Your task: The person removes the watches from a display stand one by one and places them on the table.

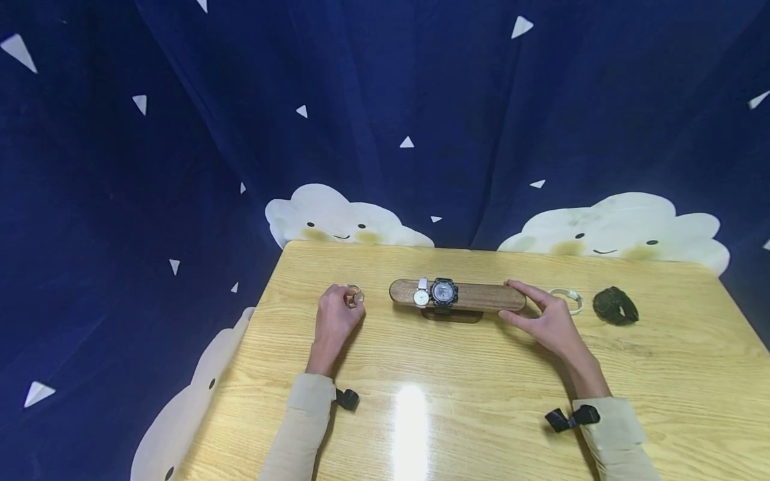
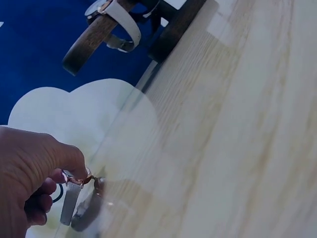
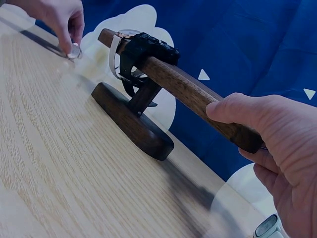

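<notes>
My left hand (image 1: 335, 317) pinches a small wristwatch (image 1: 358, 296) with a rose-gold case, low over the table, left of the stand. In the left wrist view its pale strap (image 2: 70, 204) hangs below the fingers. The wooden watch stand (image 1: 484, 296) has a long bar on a post and an oblong base (image 3: 133, 130). Round the bar's left part sit a white-strapped watch (image 1: 422, 297) and, beside it, a chunky black watch (image 1: 444, 292). My right hand (image 1: 549, 325) grips the bar's right end, thumb on the near side and fingers beyond.
To the right of my right hand lie a white-banded watch (image 1: 571, 296) and a dark green watch (image 1: 615, 306) with its strap looped. A navy curtain (image 1: 361, 153) with white triangles and clouds hangs behind the wooden table (image 1: 481, 401).
</notes>
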### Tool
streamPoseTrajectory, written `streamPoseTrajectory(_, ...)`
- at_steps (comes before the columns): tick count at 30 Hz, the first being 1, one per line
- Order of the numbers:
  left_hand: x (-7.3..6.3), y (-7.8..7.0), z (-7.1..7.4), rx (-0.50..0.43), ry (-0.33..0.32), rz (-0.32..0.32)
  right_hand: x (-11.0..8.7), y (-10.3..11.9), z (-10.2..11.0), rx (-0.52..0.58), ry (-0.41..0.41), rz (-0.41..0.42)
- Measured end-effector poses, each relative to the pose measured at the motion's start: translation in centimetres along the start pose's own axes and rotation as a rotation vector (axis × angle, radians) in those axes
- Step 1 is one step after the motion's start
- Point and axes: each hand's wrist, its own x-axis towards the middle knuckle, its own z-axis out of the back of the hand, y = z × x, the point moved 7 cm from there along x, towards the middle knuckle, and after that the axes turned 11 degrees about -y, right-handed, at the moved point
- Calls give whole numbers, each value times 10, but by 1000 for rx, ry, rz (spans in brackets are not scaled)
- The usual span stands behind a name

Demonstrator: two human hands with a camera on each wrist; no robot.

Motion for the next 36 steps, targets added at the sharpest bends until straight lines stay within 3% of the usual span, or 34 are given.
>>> streamPoseTrajectory(9,2,-4,3,-55,-38,21,0,0,0,-3,1,4)
streamPoseTrajectory(17,1,-28,8,-254,-102,-30,0,0,0,-12,-3,4)
streamPoseTrajectory(26,-7,-61,8,-371,-149,-131,-1,1,0,-7,-3,3)
streamPoseTrajectory(36,-22,-88,-4,-398,-50,-222,0,-1,0,8,-1,0)
